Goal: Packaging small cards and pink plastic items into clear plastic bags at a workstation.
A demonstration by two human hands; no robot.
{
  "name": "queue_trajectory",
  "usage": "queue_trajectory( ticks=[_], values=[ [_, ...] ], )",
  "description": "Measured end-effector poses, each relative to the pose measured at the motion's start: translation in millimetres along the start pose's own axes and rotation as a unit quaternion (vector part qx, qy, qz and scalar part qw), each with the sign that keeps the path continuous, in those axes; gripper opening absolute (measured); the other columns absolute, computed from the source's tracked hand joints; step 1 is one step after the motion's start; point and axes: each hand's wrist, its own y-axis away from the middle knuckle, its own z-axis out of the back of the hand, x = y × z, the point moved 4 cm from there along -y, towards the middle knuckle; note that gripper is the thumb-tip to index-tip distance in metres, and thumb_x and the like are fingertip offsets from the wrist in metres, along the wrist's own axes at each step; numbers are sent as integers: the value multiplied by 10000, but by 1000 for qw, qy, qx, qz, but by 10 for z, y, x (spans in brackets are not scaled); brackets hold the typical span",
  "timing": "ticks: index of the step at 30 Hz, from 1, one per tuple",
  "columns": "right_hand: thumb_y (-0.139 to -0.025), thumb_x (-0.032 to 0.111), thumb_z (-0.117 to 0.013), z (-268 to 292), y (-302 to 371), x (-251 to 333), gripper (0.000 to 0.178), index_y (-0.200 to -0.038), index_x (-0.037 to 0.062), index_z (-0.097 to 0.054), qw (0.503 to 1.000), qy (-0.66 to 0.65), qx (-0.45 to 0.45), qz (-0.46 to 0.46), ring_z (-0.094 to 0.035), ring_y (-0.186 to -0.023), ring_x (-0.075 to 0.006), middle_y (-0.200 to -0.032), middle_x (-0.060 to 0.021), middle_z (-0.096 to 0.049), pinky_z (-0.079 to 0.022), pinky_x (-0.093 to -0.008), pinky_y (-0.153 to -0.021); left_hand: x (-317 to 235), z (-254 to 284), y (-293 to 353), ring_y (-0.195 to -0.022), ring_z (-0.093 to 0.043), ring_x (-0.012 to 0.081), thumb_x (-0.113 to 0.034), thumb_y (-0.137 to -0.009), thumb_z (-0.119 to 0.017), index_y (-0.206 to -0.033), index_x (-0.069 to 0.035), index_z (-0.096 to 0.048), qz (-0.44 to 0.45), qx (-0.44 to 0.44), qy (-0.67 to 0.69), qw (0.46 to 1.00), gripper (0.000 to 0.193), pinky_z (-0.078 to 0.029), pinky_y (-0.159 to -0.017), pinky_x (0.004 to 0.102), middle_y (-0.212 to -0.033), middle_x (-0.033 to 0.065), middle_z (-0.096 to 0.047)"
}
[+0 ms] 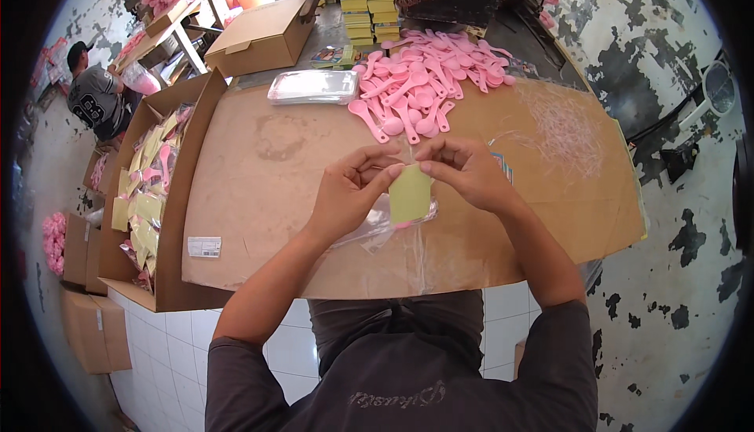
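A yellow card (410, 195) hangs in front of me, apparently in a clear plastic bag (428, 214), with a bit of pink showing at its lower end. My left hand (360, 188) pinches the top left corner between thumb and fingers. The top right corner is pinched by my right hand (470, 173). Clear film seems to stick up between my fingertips, though its edge is hard to make out. Another clear plastic bag (369, 232) lies below my left hand. Just beyond my hands is a heap of pink spoons (424, 78).
Left of the spoons lies a stack of clear bags (314, 86). An open cardboard box (208, 118) at the left holds several packed cards and spoons. Thin plastic strips (559, 129) lie right on the cardboard sheet (259, 220). Card stacks (369, 8) stand behind. A person (98, 90) sits far left.
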Motion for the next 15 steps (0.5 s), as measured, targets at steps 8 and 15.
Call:
queue_trajectory(
  ticks=[8,15],
  values=[
    [-963,22,-659,123,14,-100,132,-1087,-10,-693,998,-56,-10,-6,-671,-926,-110,-1000,-35,-707,-540,-258,-818,96,42,-28,-908,-699,115,-87,-985,-680,-1147,31,-710,21,30,-28,999,203,-579,-783,259,-1024,79,-749],
    [-914,-37,-644,204,47,-41,182,-1064,2,-742,996,23,10,89,-642,-949,-130,-1015,-58,-706,-507,-276,-849,127,70,-51,-937,-700,128,-71,-995,-654,-1192,29,-702,21,54,-13,998,226,-592,-830,288,-1060,102,-748]
  ],
)
